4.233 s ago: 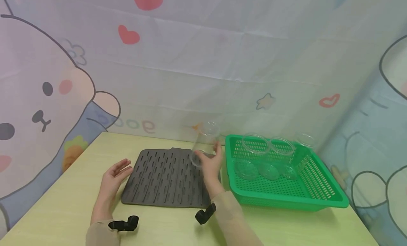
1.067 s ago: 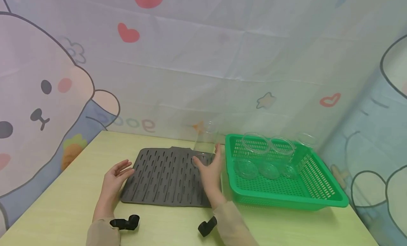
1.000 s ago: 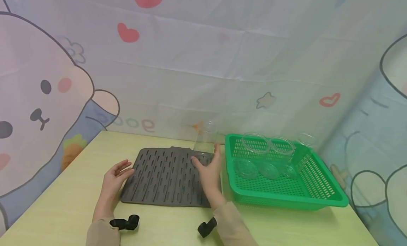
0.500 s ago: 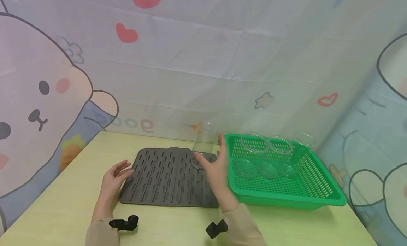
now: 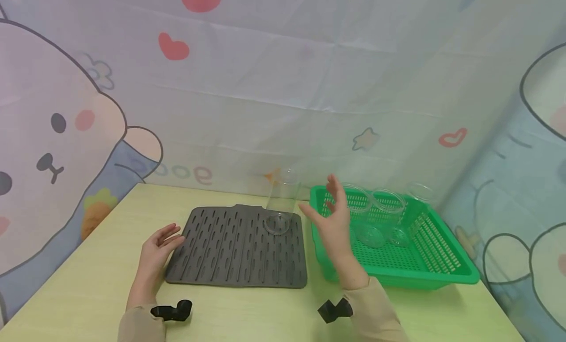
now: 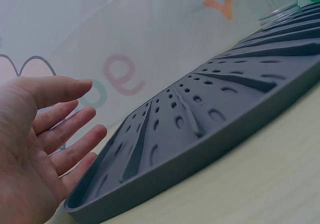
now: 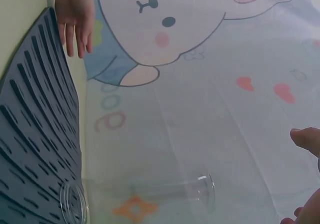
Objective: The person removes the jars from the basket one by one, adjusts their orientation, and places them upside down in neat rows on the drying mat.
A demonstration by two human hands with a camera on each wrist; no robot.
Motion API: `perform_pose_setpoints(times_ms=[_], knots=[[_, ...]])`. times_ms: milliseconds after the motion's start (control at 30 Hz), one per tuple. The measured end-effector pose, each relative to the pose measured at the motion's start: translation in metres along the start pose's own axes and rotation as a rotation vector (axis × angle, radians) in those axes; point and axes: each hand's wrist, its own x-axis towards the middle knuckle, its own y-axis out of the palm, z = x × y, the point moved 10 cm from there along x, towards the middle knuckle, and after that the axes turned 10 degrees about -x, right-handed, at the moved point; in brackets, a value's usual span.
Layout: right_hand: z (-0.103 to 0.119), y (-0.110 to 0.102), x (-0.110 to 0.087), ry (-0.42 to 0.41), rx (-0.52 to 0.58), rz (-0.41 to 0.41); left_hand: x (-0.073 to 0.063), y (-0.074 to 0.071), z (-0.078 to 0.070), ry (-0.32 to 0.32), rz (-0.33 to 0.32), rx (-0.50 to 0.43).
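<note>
A clear drinking glass [image 5: 281, 197] stands at the back right of the grey slotted drying mat [image 5: 236, 253], its wider end down on the mat. My right hand [image 5: 334, 229] is apart from it to the right, in front of the green basket's left side, thumb and fingers spread and holding nothing. In the right wrist view the glass [image 7: 150, 191] lies well away from my thumb [image 7: 306, 139]. Beside the mat's left edge, my left hand [image 5: 156, 251] stays with loosely bent fingers and nothing in them. The left wrist view shows those fingers [image 6: 75, 149] next to the mat's raised rim.
The green plastic basket [image 5: 398, 278] sits right of the mat, with several clear glasses [image 5: 388, 204] standing inside it; my right hand partly covers the leftmost one. A printed cloth [image 5: 247, 86] hangs behind the pale wooden table [image 5: 239, 312].
My right hand first held the glass over the mat's back right, then lowered it onto the mat. It has since let go and moved right, toward the basket. My left hand has stayed put.
</note>
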Motion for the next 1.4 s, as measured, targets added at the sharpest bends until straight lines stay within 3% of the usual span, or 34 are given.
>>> perform_pose_setpoints(times_ms=[367, 633, 867, 1400], knots=[[-0.016, -0.061, 0.016, 0.034, -0.093, -0.013, -0.001, 0.000, 0.000, -0.004, -0.007, 0.023], [-0.036, -0.097, 0.033, 0.106, -0.106, 0.001, -0.001, 0.002, 0.002, -0.028, -0.012, 0.042], [-0.059, -0.138, 0.050, 0.196, -0.114, -0.062, 0.000, 0.002, 0.004, -0.040, -0.008, 0.054], [-0.121, -0.226, 0.074, 0.267, -0.126, -0.240, -0.001, 0.004, 0.006, -0.059, 0.005, 0.021]])
